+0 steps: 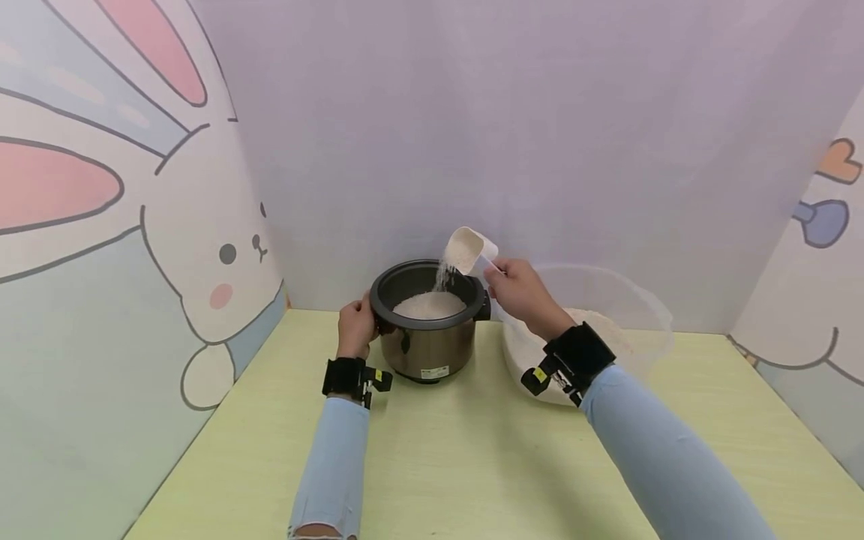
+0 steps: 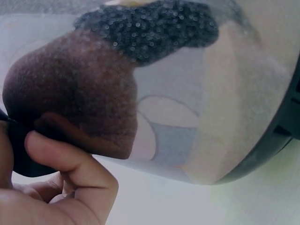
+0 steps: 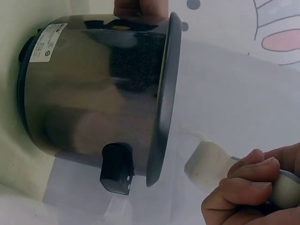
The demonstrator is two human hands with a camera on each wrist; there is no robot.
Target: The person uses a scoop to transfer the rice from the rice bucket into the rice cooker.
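A rice cooker (image 1: 428, 349) with a dark rim stands on the table, its lid off. White rice (image 1: 430, 305) lies inside it. My left hand (image 1: 355, 328) grips the cooker's black side handle (image 2: 28, 152), thumb on top in the left wrist view. My right hand (image 1: 523, 294) holds a white measuring scoop (image 1: 466, 250) by its handle above the cooker's right rim. The scoop is tilted toward the left, and grains (image 1: 442, 276) fall from it into the pot. In the right wrist view curled fingers (image 3: 248, 180) wrap the scoop's handle.
Right of the cooker, partly behind my right forearm, sits a large translucent bowl (image 1: 651, 300) holding more rice (image 1: 601, 330). The pale green table (image 1: 432, 465) meets a lilac backdrop (image 1: 472, 135) behind. A rabbit-patterned panel (image 1: 196, 247) stands at the left, another printed panel (image 1: 803, 300) at the right.
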